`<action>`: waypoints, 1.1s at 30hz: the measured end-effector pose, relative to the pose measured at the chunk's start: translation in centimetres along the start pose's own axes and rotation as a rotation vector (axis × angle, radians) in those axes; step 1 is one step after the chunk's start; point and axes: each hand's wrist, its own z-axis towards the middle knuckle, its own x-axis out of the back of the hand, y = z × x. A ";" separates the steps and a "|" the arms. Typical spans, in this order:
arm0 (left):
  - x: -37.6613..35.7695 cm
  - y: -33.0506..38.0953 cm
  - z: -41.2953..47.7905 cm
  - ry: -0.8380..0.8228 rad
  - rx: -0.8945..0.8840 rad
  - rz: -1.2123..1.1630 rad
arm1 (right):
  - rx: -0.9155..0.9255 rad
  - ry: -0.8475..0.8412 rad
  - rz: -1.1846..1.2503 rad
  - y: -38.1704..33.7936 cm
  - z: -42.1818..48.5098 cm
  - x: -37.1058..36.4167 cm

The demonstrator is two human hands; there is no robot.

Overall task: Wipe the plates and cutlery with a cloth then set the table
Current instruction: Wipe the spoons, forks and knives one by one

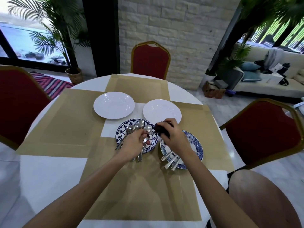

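Head cam, so this is what you're looking at: your left grip (136,142) is curled tight round a bunch of spoons (139,126). The bowls fan out toward the far edge of the counter (49,178) and the handles stick out below your palm. That grip sits over a dark blue flowered plate (121,134) near the middle of the counter.

Your right grip (172,134) is bunched round a dark cloth (162,130). The cloth is wrapped onto one piece of cutlery right next to the rightmost spoon bowl, but it's too small to tell which part it's on.

Just right of the flowered plate there's a second blue patterned plate (195,142). It has a few cutlery handles (171,160) lying across it, with the ends poking over its near rim.

Two white plates sit side by side toward the far edge, not touching: the left white plate (114,105) and the right white plate (162,111). The right one is just behind your right grip.

Tan placemats (69,122) cover most of the counter. Red chairs (150,61) stand at the far, left and right edges.
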 end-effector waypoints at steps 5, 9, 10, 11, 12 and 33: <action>0.7 -0.5 -0.1 -0.085 0.037 0.029 | -0.060 -0.167 -0.098 1.9 1.1 2.3; 1.2 -0.1 -0.2 -0.132 0.033 0.047 | 0.027 -0.370 -0.337 1.6 1.0 3.0; 1.2 0.0 -0.3 -0.151 0.019 0.077 | 0.028 -0.358 -0.400 1.6 1.0 3.1; 1.1 0.0 -0.4 -0.161 -0.020 0.147 | 0.014 -0.347 -0.434 1.5 1.1 3.4; 1.2 0.0 -0.5 -0.151 -0.084 0.256 | -0.013 -0.346 -0.446 1.5 1.3 3.6; 1.8 0.8 -0.3 -0.233 0.132 -0.390 | -0.202 -0.119 -0.448 2.1 -0.3 1.3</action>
